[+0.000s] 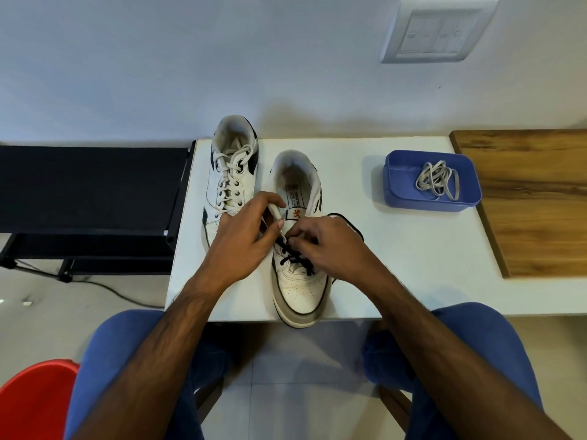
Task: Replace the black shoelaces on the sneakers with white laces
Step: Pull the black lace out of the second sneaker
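Note:
Two white sneakers stand on a white table. The left sneaker carries white laces. The right sneaker, toe over the near edge, has a black lace through its lower eyelets, and a loose loop of it trails on the table to the right. My left hand grips the sneaker's left upper edge near the tongue. My right hand pinches the black lace at the eyelets. A loose white lace lies coiled in a blue plastic tray.
A wooden board lies on the table's right side. A dark rack stands left of the table, with a cable on the floor. A red plastic seat shows at lower left. My knees in blue trousers sit under the near edge.

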Tool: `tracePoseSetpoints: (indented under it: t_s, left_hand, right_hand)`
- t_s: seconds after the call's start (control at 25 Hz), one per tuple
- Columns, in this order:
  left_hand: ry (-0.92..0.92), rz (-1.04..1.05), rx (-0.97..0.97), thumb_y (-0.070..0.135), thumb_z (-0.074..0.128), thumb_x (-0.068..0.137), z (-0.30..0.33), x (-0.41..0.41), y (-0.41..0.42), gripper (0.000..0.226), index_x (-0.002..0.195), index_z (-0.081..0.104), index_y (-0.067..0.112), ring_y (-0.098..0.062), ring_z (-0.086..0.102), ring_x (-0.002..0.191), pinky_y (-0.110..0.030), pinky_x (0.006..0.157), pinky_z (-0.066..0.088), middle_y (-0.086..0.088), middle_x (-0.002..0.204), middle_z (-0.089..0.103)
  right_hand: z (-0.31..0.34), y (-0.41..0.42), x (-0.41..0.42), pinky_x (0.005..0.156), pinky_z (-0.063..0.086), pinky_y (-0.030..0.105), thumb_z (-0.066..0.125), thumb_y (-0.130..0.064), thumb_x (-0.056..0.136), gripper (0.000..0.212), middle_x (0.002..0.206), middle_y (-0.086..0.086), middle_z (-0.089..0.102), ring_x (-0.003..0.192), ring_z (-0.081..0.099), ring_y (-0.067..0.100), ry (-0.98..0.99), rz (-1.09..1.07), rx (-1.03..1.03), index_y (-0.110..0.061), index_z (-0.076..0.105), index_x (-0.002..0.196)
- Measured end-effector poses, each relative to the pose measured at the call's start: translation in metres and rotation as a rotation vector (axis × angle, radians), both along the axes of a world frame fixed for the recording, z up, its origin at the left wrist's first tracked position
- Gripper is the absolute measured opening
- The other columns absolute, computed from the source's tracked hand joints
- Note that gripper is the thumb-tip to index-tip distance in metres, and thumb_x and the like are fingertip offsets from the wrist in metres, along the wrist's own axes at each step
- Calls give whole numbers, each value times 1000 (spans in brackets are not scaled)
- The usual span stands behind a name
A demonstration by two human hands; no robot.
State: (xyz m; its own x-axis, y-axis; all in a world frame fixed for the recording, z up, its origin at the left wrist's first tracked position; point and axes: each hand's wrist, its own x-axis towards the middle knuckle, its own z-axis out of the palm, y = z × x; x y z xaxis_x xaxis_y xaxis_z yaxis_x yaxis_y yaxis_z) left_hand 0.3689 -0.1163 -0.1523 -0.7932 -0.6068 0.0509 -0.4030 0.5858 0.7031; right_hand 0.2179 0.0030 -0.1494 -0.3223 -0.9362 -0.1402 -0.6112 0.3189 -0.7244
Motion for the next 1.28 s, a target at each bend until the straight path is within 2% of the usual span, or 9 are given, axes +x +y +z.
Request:
tracePoseSetpoints:
  t_s: [0.16, 0.4, 0.48, 0.68, 0.84, 0.96, 1.16, 1.2, 1.28]
  left_hand:
    - [-16, 3, -36, 36, 53, 102, -1, -1, 2, 20, 120, 46, 36, 0, 59, 78, -44, 88, 46, 24, 97, 56]
    - [-20, -6, -37, 35, 53, 102, -3, 0, 0, 20, 121, 46, 35, -6, 63, 78, -42, 84, 50, 17, 103, 59]
    - [-16, 0, -34, 36, 53, 102, -3, 0, 0, 20, 121, 46, 36, -4, 63, 81, -42, 84, 50, 17, 104, 60]
    - [-5, -4, -1, 39, 54, 102, -3, 0, -1, 21, 123, 47, 39, 3, 61, 86, -46, 90, 47, 21, 104, 59]
    - [-3, -1, -7, 38, 53, 103, -3, 1, -2, 21, 122, 47, 39, 2, 60, 89, -47, 92, 46, 21, 107, 59]
    - [-13, 0, -16, 38, 53, 102, -3, 1, 0, 21, 122, 46, 39, 0, 61, 89, -48, 94, 45, 20, 109, 59]
    - [-15, -2, -10, 36, 54, 102, -3, 1, -2, 21, 121, 46, 39, -4, 63, 82, -47, 89, 47, 21, 104, 59]
    - [-15, -2, -12, 36, 54, 102, -3, 1, -2, 21, 121, 46, 39, -4, 63, 82, -47, 89, 48, 22, 103, 59]
    - [-14, -1, -12, 37, 54, 102, -3, 1, -1, 21, 121, 46, 40, -2, 63, 84, -47, 89, 47, 22, 103, 59]
  right_hand:
    - [4, 2, -12, 76, 57, 43, 63, -22, 91, 10, 80, -7, 72, 77, 68, 11, -241, -81, -141, -23, 72, 88]
    - [22, 10, -35, 67, 41, 29, 42, -10, 84, 8, 88, 6, 64, 79, 57, 18, -1158, -189, -505, -7, 50, 82]
    - [21, 7, -24, 59, 42, 25, 43, -13, 86, 10, 76, 9, 64, 66, 57, 19, -1084, -179, -398, -9, 51, 82]
    - [5, 7, -10, 67, 54, 39, 67, -35, 93, 5, 70, -7, 64, 66, 62, 15, -145, -26, -89, -32, 66, 97]
    - [0, 3, -2, 67, 52, 34, 69, -32, 91, 7, 66, -21, 58, 66, 58, 2, 43, 22, -48, -32, 74, 95]
    - [5, 3, -10, 73, 57, 39, 68, -19, 90, 6, 75, -11, 67, 74, 65, 9, -168, -47, -181, -22, 74, 89]
    - [21, 12, -34, 67, 40, 26, 45, -5, 87, 9, 87, 5, 64, 78, 56, 15, -1069, -192, -552, -8, 52, 82]
    - [22, 11, -32, 63, 39, 27, 41, -7, 88, 10, 85, 10, 64, 74, 57, 18, -1159, -202, -548, -8, 48, 81]
    - [22, 8, -24, 56, 38, 27, 42, -13, 94, 14, 73, 12, 61, 62, 53, 18, -978, -188, -417, -8, 48, 82]
